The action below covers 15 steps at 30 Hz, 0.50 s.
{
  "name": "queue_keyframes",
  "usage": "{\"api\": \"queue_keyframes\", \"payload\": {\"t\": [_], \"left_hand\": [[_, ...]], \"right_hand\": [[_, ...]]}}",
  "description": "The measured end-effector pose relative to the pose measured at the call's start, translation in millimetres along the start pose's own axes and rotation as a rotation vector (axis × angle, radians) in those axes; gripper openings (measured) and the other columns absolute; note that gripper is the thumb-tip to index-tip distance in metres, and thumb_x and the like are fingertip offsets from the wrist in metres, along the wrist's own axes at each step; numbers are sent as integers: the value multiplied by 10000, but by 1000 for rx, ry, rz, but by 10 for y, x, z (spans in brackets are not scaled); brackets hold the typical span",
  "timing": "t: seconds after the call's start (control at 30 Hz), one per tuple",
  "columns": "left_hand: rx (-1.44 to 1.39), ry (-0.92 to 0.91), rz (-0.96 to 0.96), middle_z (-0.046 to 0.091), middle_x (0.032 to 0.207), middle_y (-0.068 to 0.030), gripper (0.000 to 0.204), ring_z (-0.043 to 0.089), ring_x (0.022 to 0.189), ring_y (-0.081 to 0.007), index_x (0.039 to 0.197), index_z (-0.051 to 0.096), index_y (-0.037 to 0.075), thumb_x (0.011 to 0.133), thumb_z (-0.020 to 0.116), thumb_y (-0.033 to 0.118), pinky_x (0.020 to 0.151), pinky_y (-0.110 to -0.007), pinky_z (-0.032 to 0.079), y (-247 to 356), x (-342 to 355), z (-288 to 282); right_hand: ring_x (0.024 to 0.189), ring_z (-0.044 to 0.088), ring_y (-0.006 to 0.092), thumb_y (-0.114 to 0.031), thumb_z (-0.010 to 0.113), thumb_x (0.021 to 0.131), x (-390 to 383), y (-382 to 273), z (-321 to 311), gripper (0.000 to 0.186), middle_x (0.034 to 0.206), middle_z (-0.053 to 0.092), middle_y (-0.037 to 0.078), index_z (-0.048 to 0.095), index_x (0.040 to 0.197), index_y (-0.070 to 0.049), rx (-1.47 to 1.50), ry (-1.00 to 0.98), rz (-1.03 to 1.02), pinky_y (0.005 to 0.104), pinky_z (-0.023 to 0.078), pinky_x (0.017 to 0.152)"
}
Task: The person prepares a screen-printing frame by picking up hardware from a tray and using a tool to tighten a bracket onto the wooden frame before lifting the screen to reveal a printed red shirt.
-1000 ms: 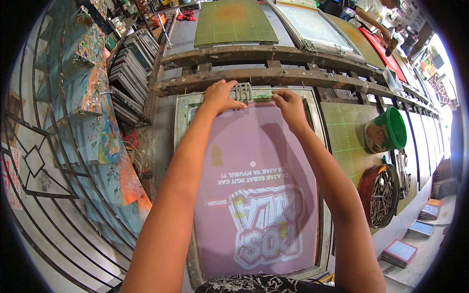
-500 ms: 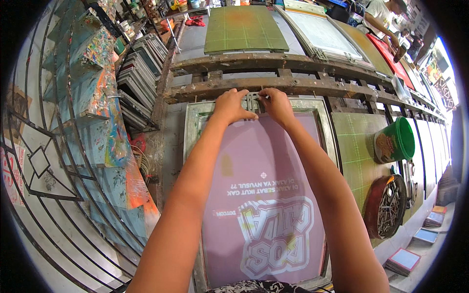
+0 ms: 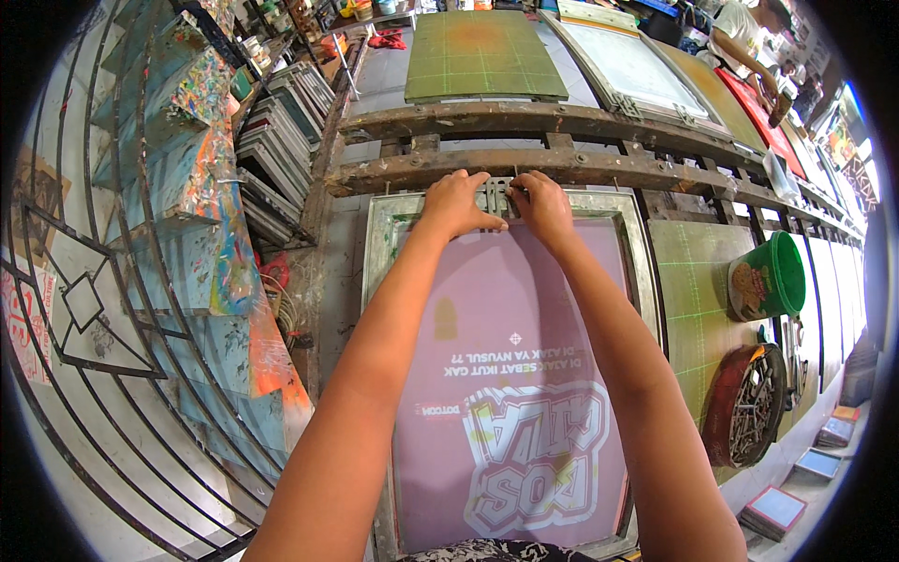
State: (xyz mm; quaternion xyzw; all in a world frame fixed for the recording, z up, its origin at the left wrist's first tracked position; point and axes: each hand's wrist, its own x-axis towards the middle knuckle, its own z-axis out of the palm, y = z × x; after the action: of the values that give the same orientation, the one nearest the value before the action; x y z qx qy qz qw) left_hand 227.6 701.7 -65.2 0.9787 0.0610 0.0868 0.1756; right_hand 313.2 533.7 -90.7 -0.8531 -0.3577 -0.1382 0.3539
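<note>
A screen-printing screen (image 3: 468,309) with pinkish mesh and pale lettering lies below me in a worn metal frame (image 3: 644,281). My left hand (image 3: 452,206) grips the frame's top edge, its thumb reaching toward the metal hinge clamp (image 3: 494,195) at the middle. My right hand (image 3: 545,211) is pinched at that clamp's right side; whatever small part is between its fingertips is too small to name. The clamp sits against a stained metal rail (image 3: 421,173) beyond the frame.
Right are a green board (image 3: 688,253), green bucket (image 3: 782,272) and tray of metal hardware (image 3: 749,403). Left are black railings (image 3: 89,300) and stacked frames (image 3: 276,159). Across the rails lie another board (image 3: 482,56) and screen (image 3: 618,61); a co-worker (image 3: 740,42) stands far right.
My right hand has moved left onto the clamp, its fingertips now against it. The view has shifted, so the screen and surroundings appear lower and farther right.
</note>
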Motion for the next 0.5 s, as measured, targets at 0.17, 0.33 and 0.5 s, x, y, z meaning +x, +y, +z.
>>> {"api": "queue_keyframes", "payload": {"t": [0.17, 0.33, 0.5], "left_hand": [[-19, -4, -7, 618, 1115, -160, 960, 609, 1069, -336, 1308, 591, 133, 494, 864, 563, 907, -431, 499, 2, -3, 10], [-25, -25, -19, 614, 1140, -166, 962, 597, 1103, -332, 1316, 584, 129, 503, 862, 561, 929, -430, 488, 14, 3, -34], [23, -35, -25, 608, 1177, -171, 980, 586, 1135, -341, 1333, 566, 132, 507, 859, 568, 953, -432, 481, 33, -8, -39]], "right_hand": [[824, 634, 343, -252, 700, 823, 12, 35, 40, 186, 840, 622, 116, 661, 867, -75, -51, 11, -15, 457, 499, 699], [813, 629, 345, -270, 717, 812, 18, 67, 79, 215, 828, 611, 120, 643, 838, -71, 1, 23, 15, 455, 489, 682], [791, 620, 329, -278, 745, 791, -29, 54, 65, 234, 814, 602, 108, 624, 814, -79, 73, 31, 51, 446, 477, 666]]}}
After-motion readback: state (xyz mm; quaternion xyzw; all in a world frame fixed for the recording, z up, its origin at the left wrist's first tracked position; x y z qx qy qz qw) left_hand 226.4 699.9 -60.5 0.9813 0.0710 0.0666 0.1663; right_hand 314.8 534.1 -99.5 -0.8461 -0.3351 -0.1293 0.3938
